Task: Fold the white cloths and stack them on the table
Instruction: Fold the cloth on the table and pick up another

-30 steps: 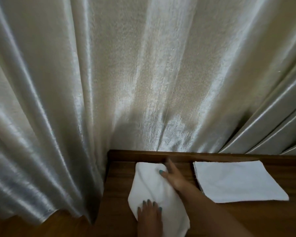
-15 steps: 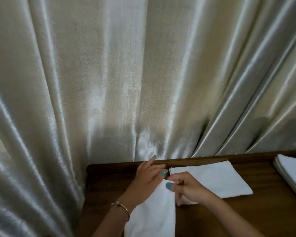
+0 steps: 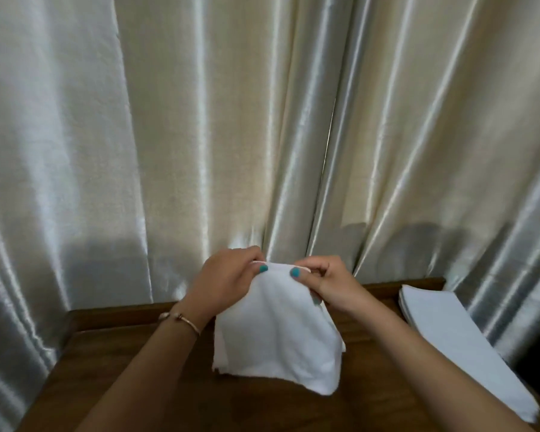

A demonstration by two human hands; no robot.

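Note:
A white cloth [image 3: 275, 335] hangs lifted above the brown wooden table [image 3: 138, 369], held by its top edge. My left hand [image 3: 225, 279] pinches the upper left corner and my right hand [image 3: 328, 282] pinches the upper right corner, thumbs toward me. The cloth's lower edge trails down near the tabletop. Whatever lies on the table behind the held cloth is hidden. A flat stack of white cloths [image 3: 459, 344] lies on the table at the right.
A shiny cream curtain [image 3: 262, 120] hangs close behind the table and along its left and right sides. The table's raised back rim [image 3: 113, 316] runs just below the curtain. A bracelet sits on my left wrist.
Both hands have lifted the cloth off the table by its top corners. The view has swung right, bringing the stack at the right into sight.

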